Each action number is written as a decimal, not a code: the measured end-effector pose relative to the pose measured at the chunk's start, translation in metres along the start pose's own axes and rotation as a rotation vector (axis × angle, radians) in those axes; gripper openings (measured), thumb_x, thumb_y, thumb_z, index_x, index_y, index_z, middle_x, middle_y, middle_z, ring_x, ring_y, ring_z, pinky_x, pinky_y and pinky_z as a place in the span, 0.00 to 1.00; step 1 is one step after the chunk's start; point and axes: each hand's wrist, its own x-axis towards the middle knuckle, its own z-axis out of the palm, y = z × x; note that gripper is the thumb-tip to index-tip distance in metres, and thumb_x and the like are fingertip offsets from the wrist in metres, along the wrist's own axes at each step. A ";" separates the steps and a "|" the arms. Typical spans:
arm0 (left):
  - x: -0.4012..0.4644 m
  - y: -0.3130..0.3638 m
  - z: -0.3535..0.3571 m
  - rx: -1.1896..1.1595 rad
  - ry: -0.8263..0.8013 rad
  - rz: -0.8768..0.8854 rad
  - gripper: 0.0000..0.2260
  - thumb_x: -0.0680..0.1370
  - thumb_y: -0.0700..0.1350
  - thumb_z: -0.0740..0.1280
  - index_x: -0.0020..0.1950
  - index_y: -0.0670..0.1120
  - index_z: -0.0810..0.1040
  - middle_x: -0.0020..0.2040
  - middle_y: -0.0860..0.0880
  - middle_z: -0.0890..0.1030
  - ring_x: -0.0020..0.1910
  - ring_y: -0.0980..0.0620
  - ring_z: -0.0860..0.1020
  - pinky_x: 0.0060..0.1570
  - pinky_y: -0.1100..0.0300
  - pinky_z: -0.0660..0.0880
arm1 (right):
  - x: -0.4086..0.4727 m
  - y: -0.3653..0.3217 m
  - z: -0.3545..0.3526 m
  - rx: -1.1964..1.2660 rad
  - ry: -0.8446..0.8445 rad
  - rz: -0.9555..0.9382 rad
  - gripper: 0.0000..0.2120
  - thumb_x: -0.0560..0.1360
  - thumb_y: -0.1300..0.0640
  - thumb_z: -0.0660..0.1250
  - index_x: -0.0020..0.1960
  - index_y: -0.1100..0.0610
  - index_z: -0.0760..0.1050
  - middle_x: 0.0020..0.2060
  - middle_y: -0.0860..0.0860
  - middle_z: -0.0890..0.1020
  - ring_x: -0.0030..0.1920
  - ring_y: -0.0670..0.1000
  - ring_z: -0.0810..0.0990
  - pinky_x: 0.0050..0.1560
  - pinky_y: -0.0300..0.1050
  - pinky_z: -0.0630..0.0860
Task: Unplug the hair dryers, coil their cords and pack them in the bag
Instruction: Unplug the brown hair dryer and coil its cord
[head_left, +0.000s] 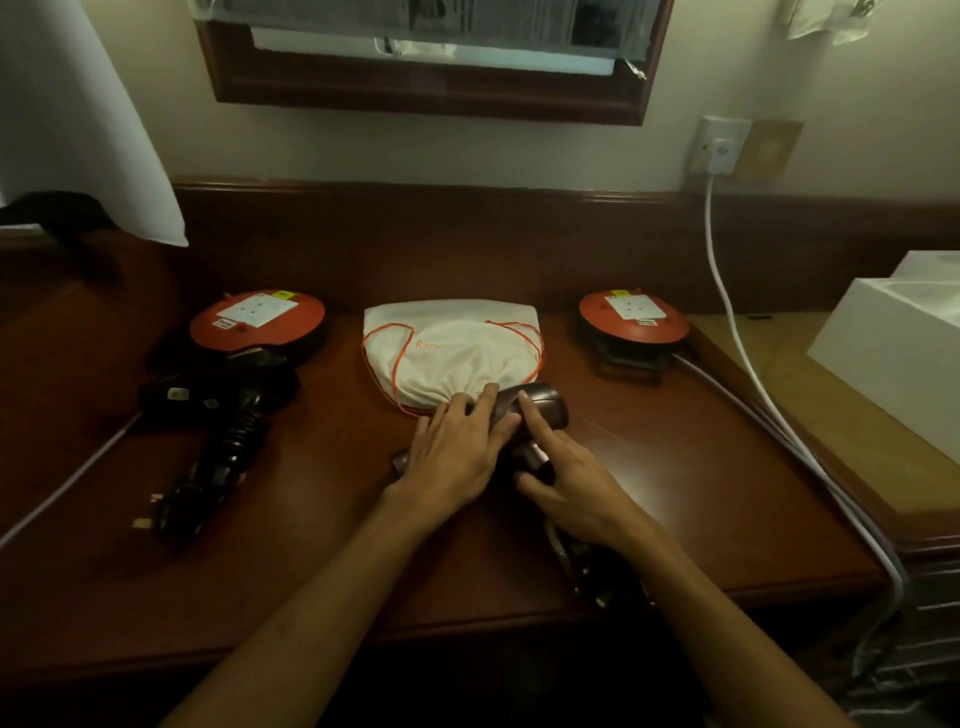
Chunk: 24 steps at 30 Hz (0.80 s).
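A dark brown hair dryer (540, 408) lies on the wooden desk, just in front of a cream drawstring bag (452, 345) with an orange cord. My left hand (457, 452) rests flat over the dryer's body, fingertips touching the bag's mouth. My right hand (566, 480) grips the dryer's handle, index finger stretched along the body. Its coiled cord (592, 566) trails under my right wrist. A second, black hair dryer (239, 410) lies at the left with its cord (208, 483) wrapped along the handle and its plug loose on the desk.
Two red extension reels with white sockets stand at the back, one at the left (258, 319) and one at the right (634, 317). White cables (727, 291) run from a wall socket (719, 148) down the desk's right edge. A white box (893, 353) sits at the right.
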 end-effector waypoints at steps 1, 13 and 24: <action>0.008 0.008 0.006 -0.001 -0.015 0.046 0.28 0.84 0.63 0.51 0.82 0.53 0.56 0.74 0.45 0.70 0.74 0.44 0.67 0.72 0.44 0.64 | -0.002 0.011 -0.008 -0.004 0.018 0.017 0.43 0.80 0.52 0.66 0.80 0.35 0.38 0.76 0.53 0.67 0.70 0.51 0.70 0.66 0.42 0.68; 0.111 0.101 0.061 0.076 -0.249 0.367 0.32 0.83 0.64 0.56 0.84 0.53 0.51 0.79 0.45 0.66 0.72 0.40 0.69 0.69 0.43 0.67 | -0.014 0.105 -0.075 -0.026 0.212 0.275 0.43 0.79 0.51 0.67 0.81 0.38 0.41 0.73 0.55 0.70 0.68 0.54 0.73 0.69 0.50 0.71; 0.137 0.088 0.078 0.223 -0.123 0.334 0.32 0.83 0.65 0.53 0.84 0.57 0.46 0.83 0.43 0.56 0.81 0.42 0.55 0.79 0.41 0.50 | 0.019 0.123 -0.100 -0.056 0.204 0.435 0.43 0.80 0.46 0.64 0.79 0.35 0.34 0.71 0.57 0.70 0.68 0.58 0.73 0.66 0.55 0.71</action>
